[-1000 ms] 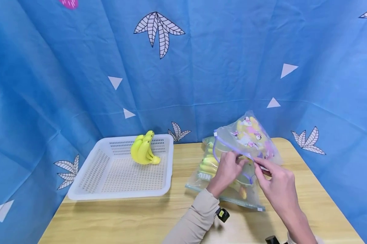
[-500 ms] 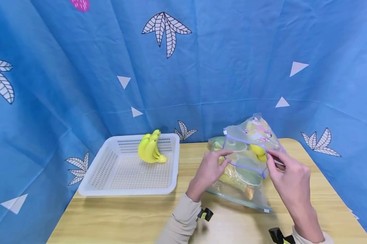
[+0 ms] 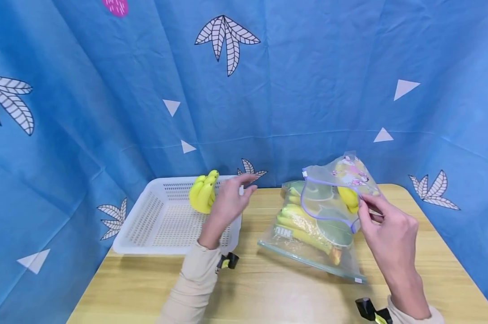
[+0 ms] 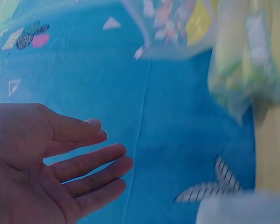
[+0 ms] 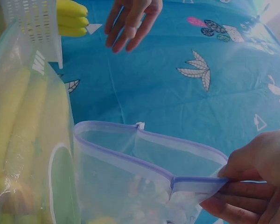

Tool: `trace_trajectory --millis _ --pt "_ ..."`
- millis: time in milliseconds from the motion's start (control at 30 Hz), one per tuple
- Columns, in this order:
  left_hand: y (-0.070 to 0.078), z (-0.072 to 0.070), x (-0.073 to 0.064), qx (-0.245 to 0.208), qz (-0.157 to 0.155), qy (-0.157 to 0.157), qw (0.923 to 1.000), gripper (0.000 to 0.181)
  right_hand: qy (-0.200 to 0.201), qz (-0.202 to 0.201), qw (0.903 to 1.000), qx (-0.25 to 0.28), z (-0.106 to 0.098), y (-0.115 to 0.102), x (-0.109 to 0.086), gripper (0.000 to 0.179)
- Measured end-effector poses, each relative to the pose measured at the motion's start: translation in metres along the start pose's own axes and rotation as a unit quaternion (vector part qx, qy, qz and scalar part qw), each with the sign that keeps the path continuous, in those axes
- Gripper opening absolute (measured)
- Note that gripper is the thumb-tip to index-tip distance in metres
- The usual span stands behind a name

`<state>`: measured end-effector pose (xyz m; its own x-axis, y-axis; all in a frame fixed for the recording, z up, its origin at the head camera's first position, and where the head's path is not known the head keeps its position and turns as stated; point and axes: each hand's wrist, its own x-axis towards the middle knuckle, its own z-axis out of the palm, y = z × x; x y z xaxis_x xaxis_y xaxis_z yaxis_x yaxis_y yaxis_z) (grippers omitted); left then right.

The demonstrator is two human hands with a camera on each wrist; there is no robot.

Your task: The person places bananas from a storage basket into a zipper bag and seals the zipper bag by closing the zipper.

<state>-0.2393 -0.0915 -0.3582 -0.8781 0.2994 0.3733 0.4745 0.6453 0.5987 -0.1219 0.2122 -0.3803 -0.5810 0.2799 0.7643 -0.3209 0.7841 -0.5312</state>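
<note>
My right hand (image 3: 391, 229) pinches the purple-edged mouth of a clear zip bag (image 3: 327, 200) printed with pink cartoon figures. The bag's mouth gapes, and something yellow lies inside. My left hand (image 3: 228, 202) is in the air over the right side of a white plastic basket (image 3: 134, 225), holding nothing, its fingers loosely extended in the left wrist view. Just left of that hand, a bunch of bananas (image 3: 201, 193) leans in the basket, partly hidden by the hand. Beneath the printed bag lies a larger clear zip bag (image 3: 309, 261) with bananas inside.
A light wooden table (image 3: 264, 292) carries the basket and the bags. Behind it hangs a blue curtain (image 3: 309, 90) with leaf and triangle prints. The larger bag has a greenish zip edge facing me.
My left hand has let go of the printed bag's mouth and moved left to the basket. The mouth now gapes wider. My right hand still pinches its edge. The view has turned slightly right-to-left.
</note>
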Motion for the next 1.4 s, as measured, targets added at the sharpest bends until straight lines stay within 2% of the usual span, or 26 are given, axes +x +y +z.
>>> trace_trajectory --millis 133,267,400,533,600,667,867,1000,1200,1300,1400 --pt "-0.014 -0.026 0.011 0.012 -0.025 0.012 0.9995 0.03 -0.001 0.001 1.0 0.004 -0.002 0.0 0.002 0.015" --pt "-0.031 -0.045 0.021 0.021 -0.053 -0.003 0.9984 0.031 -0.004 0.008 0.9999 0.005 -0.003 -0.001 0.003 0.016" --pt "-0.048 -0.055 0.03 0.044 -0.096 -0.03 0.994 0.033 -0.009 0.015 0.9998 0.01 -0.005 -0.004 0.003 0.018" --pt "-0.067 -0.057 0.033 0.099 -0.135 -0.057 0.9842 0.042 -0.014 0.016 0.9996 0.021 -0.004 -0.004 0.002 0.019" --pt "-0.076 -0.055 0.032 0.13 -0.148 -0.072 0.9777 0.052 -0.015 0.018 0.9995 0.023 -0.004 -0.004 0.003 0.019" --pt "-0.085 -0.052 0.03 0.142 -0.161 -0.087 0.9728 0.062 -0.014 0.019 0.9994 0.025 -0.004 -0.003 0.003 0.019" --pt "-0.103 -0.04 0.027 0.114 -0.193 -0.111 0.9681 0.082 -0.012 0.019 0.9995 0.023 -0.005 0.001 0.003 0.018" --pt "-0.111 -0.037 0.026 0.111 -0.202 -0.104 0.9676 0.085 -0.013 0.017 0.9995 0.022 -0.006 0.002 0.003 0.017" --pt "-0.115 -0.039 0.021 0.118 -0.194 -0.078 0.9707 0.073 -0.014 0.022 0.9994 0.022 -0.006 0.003 0.003 0.018" --pt "-0.108 -0.045 0.018 0.103 -0.178 -0.055 0.977 0.068 -0.018 0.025 0.9993 0.022 -0.006 0.004 0.002 0.019" --pt "-0.093 -0.052 0.017 0.091 -0.15 -0.024 0.9842 0.063 -0.017 0.032 0.9991 0.02 -0.007 0.005 0.002 0.019"
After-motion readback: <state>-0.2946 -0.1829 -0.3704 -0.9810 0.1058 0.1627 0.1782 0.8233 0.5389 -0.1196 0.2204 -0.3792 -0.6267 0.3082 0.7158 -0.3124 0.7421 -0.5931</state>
